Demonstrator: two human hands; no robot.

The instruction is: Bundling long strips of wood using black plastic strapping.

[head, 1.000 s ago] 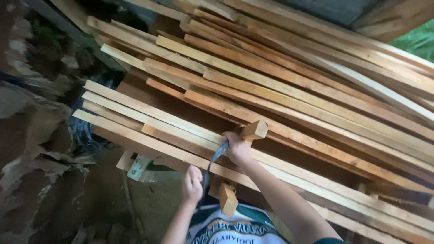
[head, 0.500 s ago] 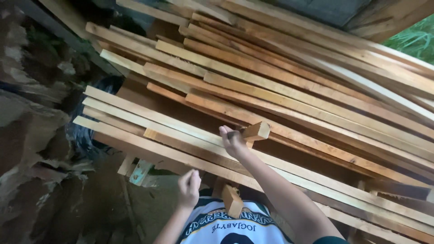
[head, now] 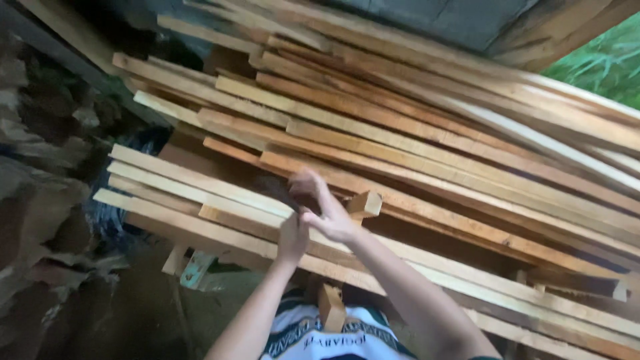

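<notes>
Both hands at near edge of wood slat stack [head: 427, 143], left hand [head: 292, 237] grip unclear, right hand [head: 327, 210] blurred, fingers spread open, short upright block [head: 364, 203] just beside it

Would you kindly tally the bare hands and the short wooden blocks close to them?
Bare hands: 2, left hand and right hand.
Short pale wooden blocks: 2, upper block and lower block.
Total: 4.

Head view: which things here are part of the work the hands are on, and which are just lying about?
In hand:
- left hand and right hand, together at the near planks
- short wood block beside the right hand

Lying about:
- upper plank stack
- wood offcut below
- rocks at left
</notes>
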